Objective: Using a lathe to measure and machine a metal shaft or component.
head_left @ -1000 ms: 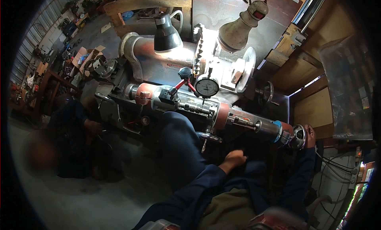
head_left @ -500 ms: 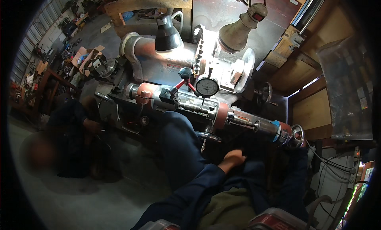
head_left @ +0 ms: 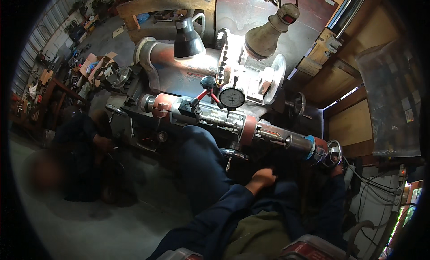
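My right hand point(head_left: 337, 169) is at the lower rim of a shiny handwheel point(head_left: 333, 153), at the right end of a machine's long spindle; its fingers appear closed on the rim, partly in shadow. Held low over my lap, my left hand point(head_left: 263, 176) is closed like a fist, and whatever may be inside it is hidden. Above my left knee, a round dial indicator point(head_left: 232, 97) hangs from a red-armed stand point(head_left: 207, 95). Its tip reaches down to a bright metal shaft point(head_left: 219, 120) lying between two red collars.
A black lamp point(head_left: 188, 38) and a beige lamp point(head_left: 272, 33) light the machine. Below the spindle juts a lever handle point(head_left: 229, 163). To the left, another person point(head_left: 83, 139) crouches low. Cables point(head_left: 376, 186) hang at the right; a clear plastic sheet point(head_left: 389, 98) covers the wall.
My right hand has come into sight at the handwheel's rim, where before only the dark sleeve showed. The handwheel looks slightly turned. My left hand stays in place.
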`<control>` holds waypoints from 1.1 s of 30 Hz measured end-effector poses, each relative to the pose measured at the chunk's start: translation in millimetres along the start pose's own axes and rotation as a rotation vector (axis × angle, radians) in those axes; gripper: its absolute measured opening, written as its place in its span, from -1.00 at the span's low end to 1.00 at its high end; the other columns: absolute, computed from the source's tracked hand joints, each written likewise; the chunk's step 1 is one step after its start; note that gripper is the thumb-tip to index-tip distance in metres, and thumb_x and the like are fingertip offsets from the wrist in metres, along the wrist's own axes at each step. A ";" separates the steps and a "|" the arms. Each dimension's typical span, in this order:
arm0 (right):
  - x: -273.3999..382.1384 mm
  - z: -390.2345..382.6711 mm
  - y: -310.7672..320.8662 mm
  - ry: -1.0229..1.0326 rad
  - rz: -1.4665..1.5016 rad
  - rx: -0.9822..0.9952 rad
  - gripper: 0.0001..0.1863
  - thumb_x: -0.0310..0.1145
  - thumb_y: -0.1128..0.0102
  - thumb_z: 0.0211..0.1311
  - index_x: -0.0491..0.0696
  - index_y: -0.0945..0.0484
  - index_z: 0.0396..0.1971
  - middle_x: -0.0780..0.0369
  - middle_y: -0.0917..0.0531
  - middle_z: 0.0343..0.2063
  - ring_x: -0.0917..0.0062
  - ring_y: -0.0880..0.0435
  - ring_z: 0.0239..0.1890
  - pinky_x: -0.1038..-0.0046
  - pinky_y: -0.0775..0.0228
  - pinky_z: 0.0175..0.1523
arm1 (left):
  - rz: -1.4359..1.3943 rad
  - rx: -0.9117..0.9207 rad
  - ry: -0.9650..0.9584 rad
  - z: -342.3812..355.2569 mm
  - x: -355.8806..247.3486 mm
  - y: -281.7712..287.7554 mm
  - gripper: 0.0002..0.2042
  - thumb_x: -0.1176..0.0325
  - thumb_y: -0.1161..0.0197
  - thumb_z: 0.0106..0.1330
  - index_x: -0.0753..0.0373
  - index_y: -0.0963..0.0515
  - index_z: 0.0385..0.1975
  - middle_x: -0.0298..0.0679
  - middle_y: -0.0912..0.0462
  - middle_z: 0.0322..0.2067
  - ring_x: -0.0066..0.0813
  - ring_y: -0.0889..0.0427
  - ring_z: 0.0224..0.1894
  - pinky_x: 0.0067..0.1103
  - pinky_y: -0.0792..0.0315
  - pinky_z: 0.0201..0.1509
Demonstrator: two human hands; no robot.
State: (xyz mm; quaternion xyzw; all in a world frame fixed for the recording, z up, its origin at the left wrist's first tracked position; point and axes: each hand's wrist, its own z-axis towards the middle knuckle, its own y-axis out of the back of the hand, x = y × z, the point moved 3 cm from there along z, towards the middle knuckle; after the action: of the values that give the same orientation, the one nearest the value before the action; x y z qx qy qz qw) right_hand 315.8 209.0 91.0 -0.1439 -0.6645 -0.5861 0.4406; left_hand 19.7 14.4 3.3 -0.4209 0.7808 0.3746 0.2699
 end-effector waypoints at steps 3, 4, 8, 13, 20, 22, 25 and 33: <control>0.8 -7.2 2.3 0.013 -0.024 -0.007 -0.75 -0.29 -0.08 0.31 -0.16 -0.53 -0.17 0.32 -0.58 -0.30 0.65 -0.53 -0.36 0.62 -0.37 -0.23 | -0.008 -0.029 -0.008 -0.9 -1.1 1.4 -0.52 0.07 -0.10 0.29 0.24 -0.42 0.11 0.04 -0.53 0.01 -0.06 -0.49 0.10 -0.35 -0.35 0.17; 1.2 -9.9 3.6 0.017 -0.036 -0.007 -0.75 -0.29 -0.08 0.31 -0.16 -0.53 -0.17 0.32 -0.58 -0.30 0.65 -0.53 -0.36 0.62 -0.38 -0.22 | -0.004 -0.032 -0.011 -1.5 -1.7 2.1 -0.52 0.06 -0.10 0.29 0.24 -0.42 0.10 0.05 -0.53 0.01 -0.06 -0.49 0.10 -0.35 -0.35 0.17; 6.7 -23.4 10.5 0.048 -0.077 -0.006 -0.74 -0.30 -0.09 0.29 -0.16 -0.53 -0.16 0.31 -0.59 -0.27 0.63 -0.54 -0.35 0.61 -0.38 -0.22 | -0.005 0.004 0.002 -3.8 -3.7 3.9 -0.51 0.05 -0.11 0.29 0.24 -0.41 0.11 0.05 -0.53 0.01 -0.07 -0.48 0.10 -0.35 -0.35 0.17; 41.1 -41.6 23.9 0.198 -0.207 0.000 -0.74 -0.31 -0.10 0.28 -0.17 -0.53 -0.14 0.29 -0.59 -0.24 0.61 -0.56 -0.34 0.60 -0.39 -0.21 | 0.004 -0.001 0.020 -4.6 -3.2 3.7 -0.51 0.05 -0.11 0.29 0.25 -0.40 0.12 0.03 -0.53 0.01 -0.08 -0.48 0.11 -0.34 -0.36 0.17; 73.6 -31.4 40.0 -0.205 0.357 -0.088 -0.73 -0.29 -0.11 0.33 -0.17 -0.50 -0.12 0.34 -0.61 -0.37 0.75 -0.46 -0.46 0.68 -0.29 -0.34 | -0.018 0.031 0.043 -3.9 -3.4 2.8 -0.51 0.07 -0.11 0.30 0.23 -0.39 0.13 0.02 -0.50 0.05 -0.07 -0.46 0.14 -0.34 -0.33 0.20; 70.6 -21.3 37.9 -0.193 0.375 -0.076 -0.72 -0.28 -0.08 0.34 -0.20 -0.49 -0.13 0.33 -0.60 -0.39 0.74 -0.45 -0.47 0.68 -0.28 -0.34 | -0.007 0.032 0.055 -4.5 -3.2 3.7 -0.51 0.07 -0.10 0.30 0.23 -0.39 0.14 0.02 -0.50 0.05 -0.07 -0.45 0.14 -0.34 -0.33 0.20; 58.2 -8.9 37.2 -0.136 0.387 -0.147 -0.72 -0.28 -0.04 0.35 -0.21 -0.49 -0.16 0.32 -0.60 -0.41 0.72 -0.48 -0.44 0.66 -0.30 -0.30 | -0.020 0.022 0.043 -5.2 -3.8 4.7 -0.51 0.07 -0.11 0.30 0.22 -0.38 0.14 0.01 -0.50 0.06 -0.07 -0.45 0.14 -0.34 -0.33 0.19; 36.5 6.8 45.2 -0.108 0.354 -0.204 -0.76 -0.29 -0.02 0.38 -0.17 -0.52 -0.26 0.33 -0.61 -0.40 0.72 -0.52 -0.35 0.64 -0.34 -0.22 | -0.036 0.024 0.050 -4.1 -1.7 3.1 -0.50 0.06 -0.12 0.28 0.17 -0.37 0.17 -0.02 -0.49 0.08 -0.09 -0.45 0.15 -0.34 -0.33 0.20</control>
State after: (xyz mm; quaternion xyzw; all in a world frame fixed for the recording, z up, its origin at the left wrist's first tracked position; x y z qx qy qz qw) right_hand 324.1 215.6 148.5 -0.3333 -0.5889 -0.5552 0.4835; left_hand 17.4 13.0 8.1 -0.4409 0.7839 0.3495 0.2624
